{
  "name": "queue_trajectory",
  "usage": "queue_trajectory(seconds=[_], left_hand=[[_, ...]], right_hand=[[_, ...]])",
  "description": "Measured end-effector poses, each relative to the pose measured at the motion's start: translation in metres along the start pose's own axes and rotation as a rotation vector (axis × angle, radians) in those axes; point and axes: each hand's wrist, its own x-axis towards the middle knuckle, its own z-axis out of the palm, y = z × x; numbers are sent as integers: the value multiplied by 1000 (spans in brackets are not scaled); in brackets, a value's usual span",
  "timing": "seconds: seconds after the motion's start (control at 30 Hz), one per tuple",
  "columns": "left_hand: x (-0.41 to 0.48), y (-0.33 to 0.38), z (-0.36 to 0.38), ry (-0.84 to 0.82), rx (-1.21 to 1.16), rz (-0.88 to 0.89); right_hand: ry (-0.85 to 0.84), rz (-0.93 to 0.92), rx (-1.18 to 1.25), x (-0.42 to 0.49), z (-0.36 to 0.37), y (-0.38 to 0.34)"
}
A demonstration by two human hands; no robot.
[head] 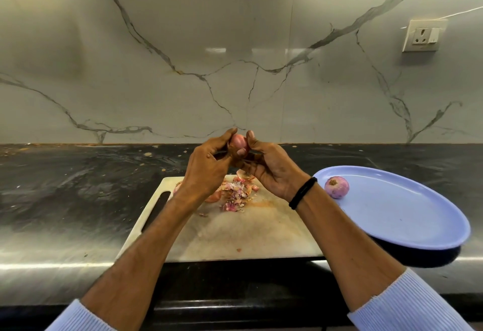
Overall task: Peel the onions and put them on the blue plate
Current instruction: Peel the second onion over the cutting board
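The left hand [206,171] and right hand [271,174] are close together, both curled round one onion [239,143] held up between them, with a thumb at either side of its smooth pink top. Its lower half is hidden in the fingers, so I cannot tell how much dry skin is left.

The step in hand, as I judge it, is stripping this onion. To do it well, one hand should steady the bulb while the other thumb catches a loose edge and pulls toward the root in broad strips, turning the bulb between pulls. The pressure should be light, since a bared surface is slick and the bulb could slip. Working over the board lets the scraps fall there.

Just below the hands a heap of peels [235,193] lies on the board [235,234]. Something pink shows by the left wrist — perhaps another onion, I cannot tell. To the right of the right hand, past the wristband [303,192], the plate [397,221] sits on the counter [78,187], overhanging its near edge. It holds a peeled onion [336,187] on the side nearest the hands — one done, and the held one belongs beside it.
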Motion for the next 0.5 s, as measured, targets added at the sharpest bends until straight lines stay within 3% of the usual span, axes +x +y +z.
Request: queue_trajectory(seconds=[0.2, 0.5], left_hand=[[2, -6, -1, 48, -65, -28], [-4, -14, 16, 192, 104, 35]], right_hand=[[-13, -26, -43, -2, -1, 0], [96, -70, -101, 5, -1, 7]])
